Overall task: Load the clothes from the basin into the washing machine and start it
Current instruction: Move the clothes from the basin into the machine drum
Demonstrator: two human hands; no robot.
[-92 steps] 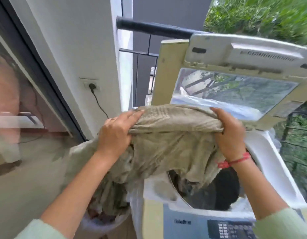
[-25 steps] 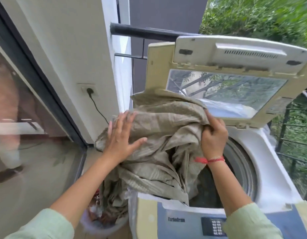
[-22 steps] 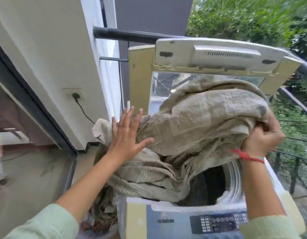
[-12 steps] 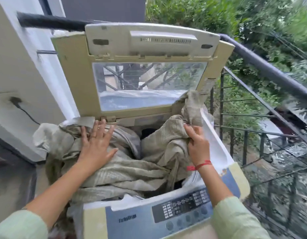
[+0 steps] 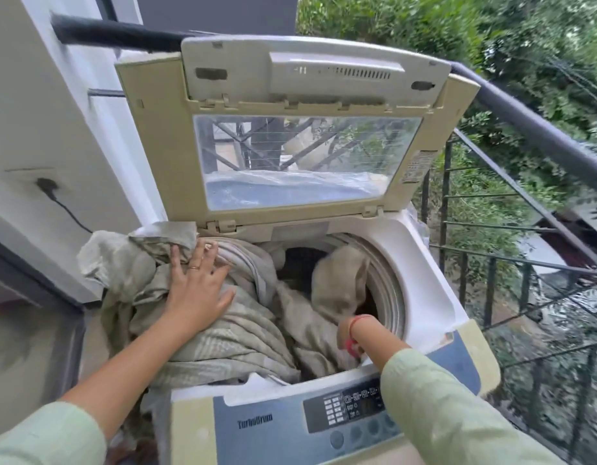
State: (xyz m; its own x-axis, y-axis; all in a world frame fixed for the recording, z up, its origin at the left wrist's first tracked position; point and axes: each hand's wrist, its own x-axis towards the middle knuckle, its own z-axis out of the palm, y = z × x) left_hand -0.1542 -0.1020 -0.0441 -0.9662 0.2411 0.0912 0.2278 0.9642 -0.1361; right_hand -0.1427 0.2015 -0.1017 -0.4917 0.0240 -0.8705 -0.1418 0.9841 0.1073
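A large beige striped cloth [image 5: 230, 333] lies over the left rim of the top-loading washing machine [image 5: 434, 290], part of it down in the drum and part hanging off the left side. My left hand [image 5: 196, 290] presses flat on the cloth with fingers spread. My right hand [image 5: 342, 333] reaches down into the drum; only the wrist with its red thread shows, and cloth hides the fingers. The lid [image 5: 290, 135] stands upright. The control panel [image 5: 351, 407] faces me at the front. The basin is hidden below the cloth.
A white wall [image 5: 48, 112] with a socket and black plug [image 5: 47, 186] is on the left. A dark balcony railing [image 5: 532, 139] runs along the right, with trees beyond. A glass door is at the far left.
The cloth has gone from held up over the drum to lying in and across it. My right hand has sunk deeper into the drum. The left hand stays flat on the cloth.
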